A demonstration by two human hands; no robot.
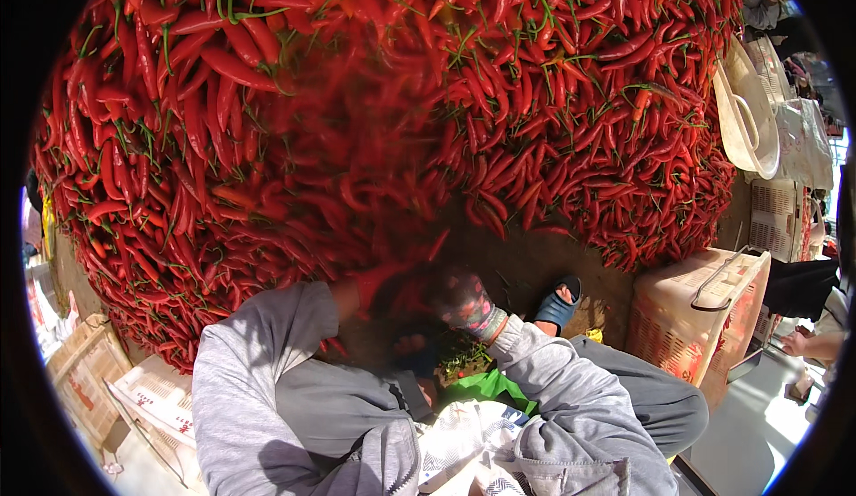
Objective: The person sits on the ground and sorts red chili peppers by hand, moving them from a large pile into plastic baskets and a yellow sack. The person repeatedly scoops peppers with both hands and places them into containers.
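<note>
A large heap of red chili peppers [234,81], many with green stems, rises before me. My left hand, in a red glove [384,289], is at the heap's lower edge; a smudged, blurred patch of the view covers its fingers. My right hand, in a flower-patterned glove [471,305], is close beside it, fingers blurred too. A single red chili [438,244] shows just above the hands; whether either hand holds it cannot be told. Green stems [466,360] lie on the ground below my right hand, beside a bright green cloth or bag [491,389].
A plastic crate [669,309] stands at the right, near a sandalled foot [558,305]. Behind it are a pale basin [745,118], more crates and another person's hand [796,342]. Further crates [157,396] stand at the lower left.
</note>
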